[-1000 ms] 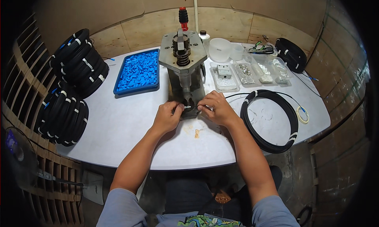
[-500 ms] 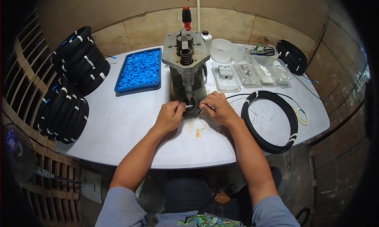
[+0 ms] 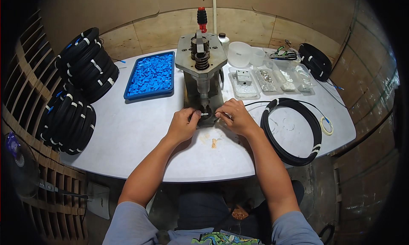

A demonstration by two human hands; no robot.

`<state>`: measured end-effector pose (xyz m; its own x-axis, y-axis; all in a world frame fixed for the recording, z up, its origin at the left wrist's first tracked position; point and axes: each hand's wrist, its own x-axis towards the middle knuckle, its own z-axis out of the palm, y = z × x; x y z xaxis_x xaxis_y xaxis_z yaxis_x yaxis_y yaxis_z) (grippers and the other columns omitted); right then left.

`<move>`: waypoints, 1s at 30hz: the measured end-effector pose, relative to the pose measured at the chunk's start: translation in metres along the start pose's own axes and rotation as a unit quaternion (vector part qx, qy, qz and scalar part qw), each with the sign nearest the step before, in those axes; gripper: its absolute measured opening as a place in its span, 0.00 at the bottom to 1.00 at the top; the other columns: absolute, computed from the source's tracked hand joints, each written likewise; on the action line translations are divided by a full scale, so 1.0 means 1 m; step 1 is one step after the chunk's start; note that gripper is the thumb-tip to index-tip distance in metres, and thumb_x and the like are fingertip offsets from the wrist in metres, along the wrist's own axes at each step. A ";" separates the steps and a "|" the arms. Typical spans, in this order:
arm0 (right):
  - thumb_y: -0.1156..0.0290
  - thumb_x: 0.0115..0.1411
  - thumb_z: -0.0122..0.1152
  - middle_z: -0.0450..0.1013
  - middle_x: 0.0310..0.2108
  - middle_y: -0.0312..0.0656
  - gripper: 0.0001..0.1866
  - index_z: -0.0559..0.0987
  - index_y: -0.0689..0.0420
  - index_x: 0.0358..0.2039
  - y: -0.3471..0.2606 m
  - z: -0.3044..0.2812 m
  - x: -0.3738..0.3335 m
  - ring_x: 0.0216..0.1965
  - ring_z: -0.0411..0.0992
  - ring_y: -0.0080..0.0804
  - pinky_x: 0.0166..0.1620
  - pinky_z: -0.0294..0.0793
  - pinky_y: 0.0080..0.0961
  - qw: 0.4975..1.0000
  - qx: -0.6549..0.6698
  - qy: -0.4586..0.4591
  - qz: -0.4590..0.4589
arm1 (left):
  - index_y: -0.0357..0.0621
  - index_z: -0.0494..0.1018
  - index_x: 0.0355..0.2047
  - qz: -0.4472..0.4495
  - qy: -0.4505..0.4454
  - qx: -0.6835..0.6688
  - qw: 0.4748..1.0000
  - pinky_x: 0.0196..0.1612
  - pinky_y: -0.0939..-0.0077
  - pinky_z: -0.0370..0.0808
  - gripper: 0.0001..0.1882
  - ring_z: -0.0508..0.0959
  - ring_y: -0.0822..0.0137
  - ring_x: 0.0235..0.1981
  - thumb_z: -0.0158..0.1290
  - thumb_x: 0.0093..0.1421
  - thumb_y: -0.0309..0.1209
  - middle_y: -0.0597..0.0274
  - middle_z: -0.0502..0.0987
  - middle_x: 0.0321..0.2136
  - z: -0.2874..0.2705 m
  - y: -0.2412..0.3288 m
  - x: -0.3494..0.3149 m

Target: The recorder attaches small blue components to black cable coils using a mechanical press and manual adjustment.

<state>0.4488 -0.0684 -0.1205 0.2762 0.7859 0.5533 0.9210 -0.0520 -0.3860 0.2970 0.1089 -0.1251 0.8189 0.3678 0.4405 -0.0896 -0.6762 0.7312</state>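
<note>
A bench press (image 3: 201, 66) of bare metal, with a red and black handle on top, stands at the middle of the table. In front of its base, my left hand (image 3: 184, 125) is closed in a pinch on a small whitish connector piece (image 3: 204, 114). My right hand (image 3: 235, 117) pinches the end of a black cable (image 3: 254, 103), just right of that piece. The cable runs behind my right hand to a tied black cable coil (image 3: 266, 130) lying flat. My fingers hide the exact tips of the pieces.
Left of the press is a blue tray (image 3: 128, 96) of small blue parts. Stacked cable coils (image 3: 91, 66) stand at the far left. Clear boxes (image 3: 267, 81) of small metal parts, a white tub (image 3: 239, 54) and another black coil (image 3: 315, 61) sit at the back right.
Both hands stay nearly in place at the base of the press. The small whitish piece between them shows slightly more clearly now.
</note>
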 end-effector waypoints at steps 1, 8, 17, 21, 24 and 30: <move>0.69 0.57 0.65 0.73 0.29 0.34 0.03 0.81 0.50 0.32 0.001 0.000 0.000 0.38 0.69 0.35 0.46 0.63 0.32 1.000 0.001 0.000 0.000 | 0.34 0.77 0.30 0.000 0.001 -0.001 1.000 0.31 0.60 0.72 0.13 0.77 0.47 0.26 0.51 0.63 0.34 0.43 0.76 0.24 0.000 0.000 0.000; 0.68 0.57 0.65 0.73 0.29 0.34 0.03 0.81 0.51 0.32 -0.001 0.000 0.000 0.38 0.69 0.35 0.47 0.63 0.32 1.000 0.000 0.002 0.001 | 0.34 0.77 0.31 0.007 0.008 -0.003 1.000 0.29 0.64 0.72 0.13 0.77 0.53 0.24 0.53 0.62 0.34 0.45 0.76 0.24 0.000 -0.004 0.000; 0.67 0.58 0.65 0.73 0.29 0.37 0.05 0.80 0.54 0.32 -0.004 0.000 0.002 0.37 0.70 0.38 0.48 0.65 0.34 0.999 0.019 0.029 0.003 | 0.34 0.78 0.34 0.001 0.008 -0.042 0.999 0.35 0.74 0.74 0.10 0.78 0.69 0.29 0.57 0.60 0.31 0.56 0.80 0.26 -0.002 -0.001 -0.001; 0.68 0.58 0.65 0.73 0.28 0.38 0.05 0.79 0.55 0.31 -0.007 -0.002 0.003 0.36 0.70 0.38 0.47 0.66 0.33 0.999 0.025 0.038 0.002 | 0.34 0.78 0.34 0.005 0.009 -0.041 0.999 0.37 0.75 0.74 0.09 0.78 0.70 0.30 0.57 0.59 0.30 0.56 0.80 0.27 -0.002 -0.002 -0.001; 0.69 0.57 0.66 0.73 0.27 0.38 0.05 0.80 0.55 0.31 -0.007 -0.002 0.003 0.36 0.70 0.38 0.46 0.67 0.33 0.999 0.024 0.044 -0.002 | 0.34 0.78 0.35 0.009 0.010 -0.045 0.999 0.37 0.75 0.74 0.09 0.78 0.70 0.30 0.58 0.59 0.29 0.57 0.80 0.27 -0.003 -0.002 0.000; 0.70 0.56 0.67 0.74 0.26 0.38 0.05 0.80 0.56 0.30 -0.008 -0.003 0.004 0.35 0.70 0.38 0.45 0.68 0.33 0.998 0.030 0.054 -0.003 | 0.34 0.78 0.36 0.009 0.009 -0.041 0.999 0.37 0.76 0.74 0.09 0.78 0.71 0.30 0.58 0.58 0.28 0.58 0.80 0.27 -0.003 -0.002 0.000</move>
<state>0.4429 -0.0667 -0.1128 0.3010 0.7147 0.6314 0.9060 -0.0077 -0.4231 0.2955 0.1122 -0.1248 0.8062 0.3677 0.4635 -0.1519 -0.6285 0.7628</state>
